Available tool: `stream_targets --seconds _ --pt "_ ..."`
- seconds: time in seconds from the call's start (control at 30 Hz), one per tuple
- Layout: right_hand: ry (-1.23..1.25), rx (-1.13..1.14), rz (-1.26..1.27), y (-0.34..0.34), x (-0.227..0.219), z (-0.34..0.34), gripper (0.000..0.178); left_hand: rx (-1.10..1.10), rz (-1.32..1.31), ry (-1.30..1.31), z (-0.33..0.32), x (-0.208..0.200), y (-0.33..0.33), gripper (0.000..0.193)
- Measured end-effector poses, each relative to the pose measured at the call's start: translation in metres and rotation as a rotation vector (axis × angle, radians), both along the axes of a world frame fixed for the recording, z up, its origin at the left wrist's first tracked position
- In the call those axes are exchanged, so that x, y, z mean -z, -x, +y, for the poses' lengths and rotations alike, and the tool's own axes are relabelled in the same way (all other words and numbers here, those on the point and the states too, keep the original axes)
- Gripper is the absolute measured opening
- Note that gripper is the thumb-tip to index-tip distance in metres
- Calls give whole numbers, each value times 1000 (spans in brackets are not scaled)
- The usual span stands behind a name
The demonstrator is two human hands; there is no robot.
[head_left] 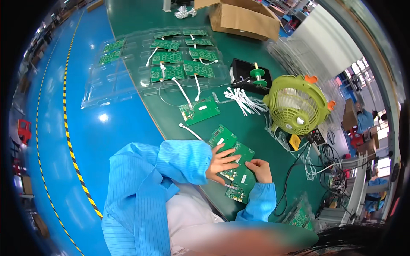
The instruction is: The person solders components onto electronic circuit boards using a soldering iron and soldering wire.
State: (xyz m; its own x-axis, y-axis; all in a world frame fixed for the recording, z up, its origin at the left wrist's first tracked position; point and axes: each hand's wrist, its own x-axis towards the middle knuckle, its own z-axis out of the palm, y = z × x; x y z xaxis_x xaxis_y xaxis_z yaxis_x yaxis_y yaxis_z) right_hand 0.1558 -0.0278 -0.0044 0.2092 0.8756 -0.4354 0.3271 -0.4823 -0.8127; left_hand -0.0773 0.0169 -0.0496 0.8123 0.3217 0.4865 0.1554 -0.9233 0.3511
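Several green circuit boards lie in a slanting, partly overlapping row on the green bench by my hands. The far board (221, 137) has a white cable (190, 131) lying off its left side. My left hand (221, 164) is spread flat over the middle board (244, 152), fingers apart. At the right edge of the boards my right hand (260, 171) pinches a board's edge between thumb and finger. Below the hands is the near board (240, 187), with small white connectors along it. Farther off, another circuit board (206, 111) rests alone, a white cable (183, 93) reaching from it.
Clear plastic trays (143, 85) at the back hold several boards with cables. A solder spool (257, 77) stands in a black holder, beside loose white cables (244, 101). To the right are a green fan (294, 104) and tangled black cords (335, 164). A cardboard box (243, 20) sits at the far end.
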Motion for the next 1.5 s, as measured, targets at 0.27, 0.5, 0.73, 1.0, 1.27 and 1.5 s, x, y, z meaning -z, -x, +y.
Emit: stream_targets --seconds 0.27,0.5,0.73,1.0,1.27,1.5 --pt "-105 -33 104 -10 25 17 19 82 66 -13 37 -5 7 63" --pt "-213 13 87 -22 46 18 23 54 160 -130 59 -5 -3 74" --pt "-192 80 159 -18 41 7 19 177 177 -11 79 -10 18 69" --pt "-178 87 141 -20 42 9 18 185 296 -108 71 -30 17 50" --pt "-178 152 466 -31 39 5 16 192 202 -713 53 -60 -21 38" --pt "-185 208 666 -34 45 5 15 259 203 -666 67 -66 -28 41"
